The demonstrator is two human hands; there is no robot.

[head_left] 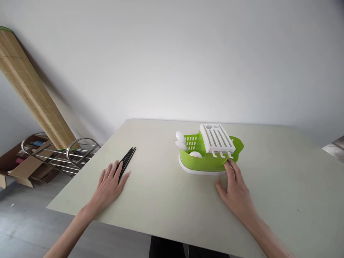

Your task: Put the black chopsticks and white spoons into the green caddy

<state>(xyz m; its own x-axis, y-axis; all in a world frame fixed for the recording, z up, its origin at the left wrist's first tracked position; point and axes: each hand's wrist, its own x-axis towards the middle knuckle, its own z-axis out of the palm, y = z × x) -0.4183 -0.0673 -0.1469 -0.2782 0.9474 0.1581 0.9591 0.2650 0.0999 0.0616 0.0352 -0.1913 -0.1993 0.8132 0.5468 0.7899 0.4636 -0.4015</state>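
My left hand (pixel 109 183) lies flat on the table with its fingers stretched out. Several black chopsticks (pixel 128 159) stick out from under it, between the index finger and thumb; their near ends are hidden. My right hand (pixel 238 188) has its fingers apart, the fingertips touching the near side of a green rack (pixel 202 163) near a small slanted green strip (pixel 226 160). A white slotted block (pixel 217 139) with several hooks tops the rack. At its left end, white spoons (pixel 181 137) lean over the rim, and a rounded white piece (pixel 195 154) sits inside.
Both hands are on a pale table (pixel 158 193) standing against a white wall. To the left are a metal rack (pixel 72 152), a leaning rolled bamboo mat (pixel 37 89) and an open cardboard box (pixel 25 166) on the floor.
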